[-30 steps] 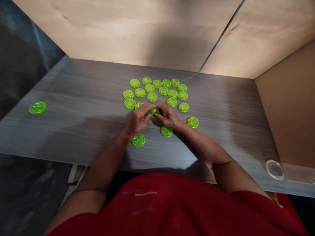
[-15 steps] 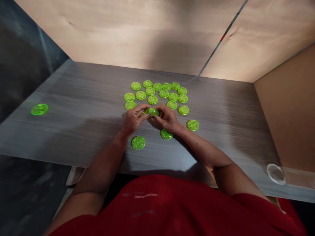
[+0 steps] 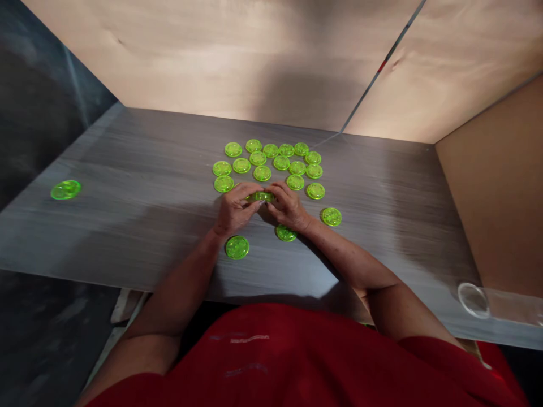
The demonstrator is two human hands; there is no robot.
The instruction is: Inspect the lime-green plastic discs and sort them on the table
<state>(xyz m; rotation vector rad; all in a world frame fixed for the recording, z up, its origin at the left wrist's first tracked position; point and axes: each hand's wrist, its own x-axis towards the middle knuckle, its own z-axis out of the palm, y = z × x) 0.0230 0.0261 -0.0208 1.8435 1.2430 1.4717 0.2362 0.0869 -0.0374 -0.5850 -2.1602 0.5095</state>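
Since half a second ago, the green disc (image 3: 263, 196) between the hands has turned: its domed face was in sight then, and now it shows mostly its narrow edge. The left hand (image 3: 236, 209) has come slightly closer to the right hand (image 3: 288, 207), while the discs lying on the desk (image 3: 139, 158) keep their arrangement.

Both hands are nearly closed, fingers curled over the far side of the disc and thumbs on the near side, so that each pinches one end of it. They hold it just above the desk, at the near edge of the main group of translucent green discs (image 3: 262, 173). Whether the held disc is one piece or two cannot be told.

That group lies flat in loose rows beyond the hands, some discs touching; the left hand partly hides one more. Nearer the body, one disc (image 3: 237, 247) lies below the left wrist, and another (image 3: 286, 232) is partly covered by the right hand. A further disc (image 3: 331, 216) sits right of the right wrist, and a lone disc (image 3: 65, 190) rests well apart at far left. A clear container (image 3: 509, 305) is at the desk's near right corner.
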